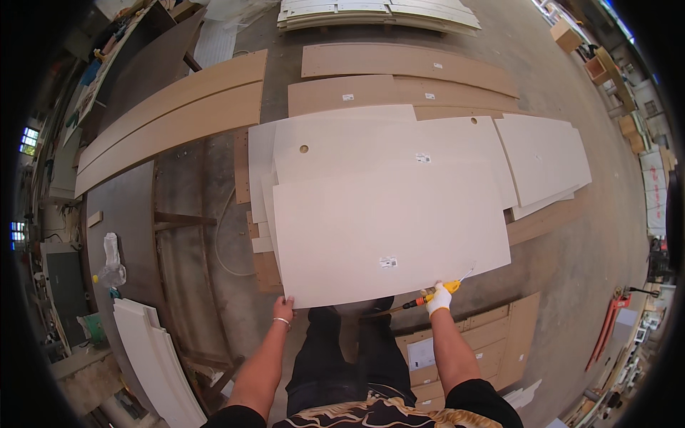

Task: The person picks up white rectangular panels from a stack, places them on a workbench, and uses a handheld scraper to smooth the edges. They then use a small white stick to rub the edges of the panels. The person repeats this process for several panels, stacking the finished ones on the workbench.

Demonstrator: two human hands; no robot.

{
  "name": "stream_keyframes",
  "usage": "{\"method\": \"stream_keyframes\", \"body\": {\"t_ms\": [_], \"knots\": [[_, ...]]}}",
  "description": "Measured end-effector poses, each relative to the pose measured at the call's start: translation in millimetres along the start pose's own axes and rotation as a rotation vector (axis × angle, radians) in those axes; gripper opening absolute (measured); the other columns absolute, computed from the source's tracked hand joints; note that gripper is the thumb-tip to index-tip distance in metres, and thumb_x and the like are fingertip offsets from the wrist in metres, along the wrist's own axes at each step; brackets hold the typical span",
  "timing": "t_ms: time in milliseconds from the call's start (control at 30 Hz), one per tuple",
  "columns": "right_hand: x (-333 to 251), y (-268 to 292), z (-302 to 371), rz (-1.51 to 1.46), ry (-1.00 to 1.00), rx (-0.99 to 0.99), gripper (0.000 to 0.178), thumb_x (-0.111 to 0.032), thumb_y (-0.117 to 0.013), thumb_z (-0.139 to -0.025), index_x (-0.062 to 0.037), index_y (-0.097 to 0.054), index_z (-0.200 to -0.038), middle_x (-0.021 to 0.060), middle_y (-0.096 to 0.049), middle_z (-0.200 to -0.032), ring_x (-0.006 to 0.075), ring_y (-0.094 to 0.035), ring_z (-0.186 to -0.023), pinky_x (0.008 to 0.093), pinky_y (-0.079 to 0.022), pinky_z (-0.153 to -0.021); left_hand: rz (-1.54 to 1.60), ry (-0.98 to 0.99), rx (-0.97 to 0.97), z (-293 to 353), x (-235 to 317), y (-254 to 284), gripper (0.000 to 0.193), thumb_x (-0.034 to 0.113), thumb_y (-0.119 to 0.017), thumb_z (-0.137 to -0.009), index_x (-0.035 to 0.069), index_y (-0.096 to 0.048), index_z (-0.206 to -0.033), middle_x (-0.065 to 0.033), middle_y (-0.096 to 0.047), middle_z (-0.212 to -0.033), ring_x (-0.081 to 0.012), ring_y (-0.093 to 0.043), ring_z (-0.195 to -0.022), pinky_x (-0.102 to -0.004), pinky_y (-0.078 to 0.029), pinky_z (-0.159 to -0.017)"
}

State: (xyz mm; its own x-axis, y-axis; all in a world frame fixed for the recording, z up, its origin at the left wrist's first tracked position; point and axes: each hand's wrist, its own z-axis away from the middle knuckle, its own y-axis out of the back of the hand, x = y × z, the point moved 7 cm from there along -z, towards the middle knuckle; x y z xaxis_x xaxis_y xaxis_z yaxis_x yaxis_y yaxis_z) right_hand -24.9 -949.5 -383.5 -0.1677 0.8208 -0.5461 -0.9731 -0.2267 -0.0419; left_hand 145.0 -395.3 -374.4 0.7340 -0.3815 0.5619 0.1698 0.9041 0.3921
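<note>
Head view, looking down over a workshop floor (571, 257).

Left hand (283, 309): bare, bracelet at the wrist, fingers curled onto the near left corner of the top panel (389, 232), gripping its edge.

Right hand (439, 298): in a white glove, closed around a tool (432, 295) with a yellow and orange handle. The tool lies along the panel's near edge, its thin pale tip pointing up and right, at or just past the edge (contact not resolvable at this size).

Top panel: large, cream, rectangular, lying flat and slightly skewed on a stack of similar cream panels (342, 143). A small label sits near its near edge. One lower panel shows a round hole (304, 149) near its left end.

Surroundings:
- More cream panels (546, 157) fan out to the right of the stack.
- Long brown boards (178, 118) lie to the far left; further brown boards (407, 71) lie beyond the stack.
- White curved boards (153, 357) lean at lower left, beside a dark surface (128, 214) carrying a crumpled plastic bag (112, 260).
- Flat cardboard (492, 342) lies by the person's legs, on the right.
- A red tool (606, 324) stands on the floor at far right.
</note>
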Motion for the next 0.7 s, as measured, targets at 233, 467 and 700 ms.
{"method": "stream_keyframes", "body": {"t_ms": [233,467,700], "knots": [[-26.8,-52.9,0.7,-0.07,0.138,0.058,0.016,-0.018,-0.051,-0.107,-0.009,-0.053,-0.12,0.0123,-0.067,-0.111,0.0344,-0.07,-0.096,0.0525,-0.06,-0.074,-0.06,-0.004,-0.211,-52.3,55.2,-1.3,0.028,0.024,-0.064,-0.102,-0.003,-0.057,-0.102,-0.0141,-0.066,-0.087,-0.0257,-0.07,-0.061,-0.0386,-0.059,-0.047],[-41.6,-98.7,59.8,0.016,0.066,-0.313,0.025,-0.014,-0.058,-0.102,-0.0049,-0.055,-0.125,0.0222,-0.068,-0.109,0.0334,-0.071,-0.085,0.0432,-0.057,-0.065,-0.139,0.125,-0.413,-77.2,55.4,-30.0,0.031,0.021,-0.065,-0.098,-0.005,-0.06,-0.114,-0.015,-0.067,-0.098,-0.0283,-0.073,-0.073,-0.0423,-0.062,-0.057],[67.5,-136.3,151.8,0.663,-0.139,-0.318,0.03,-0.022,-0.075,-0.087,0.0028,-0.067,-0.103,0.016,-0.071,-0.086,0.0251,-0.068,-0.053,0.0351,-0.054,-0.043,-0.166,0.137,-0.314,-75.3,56.3,-37.4,0.041,0.019,-0.063,-0.096,-0.001,-0.058,-0.131,-0.0164,-0.068,-0.105,-0.0304,-0.074,-0.088,-0.0437,-0.062,-0.064]]}}
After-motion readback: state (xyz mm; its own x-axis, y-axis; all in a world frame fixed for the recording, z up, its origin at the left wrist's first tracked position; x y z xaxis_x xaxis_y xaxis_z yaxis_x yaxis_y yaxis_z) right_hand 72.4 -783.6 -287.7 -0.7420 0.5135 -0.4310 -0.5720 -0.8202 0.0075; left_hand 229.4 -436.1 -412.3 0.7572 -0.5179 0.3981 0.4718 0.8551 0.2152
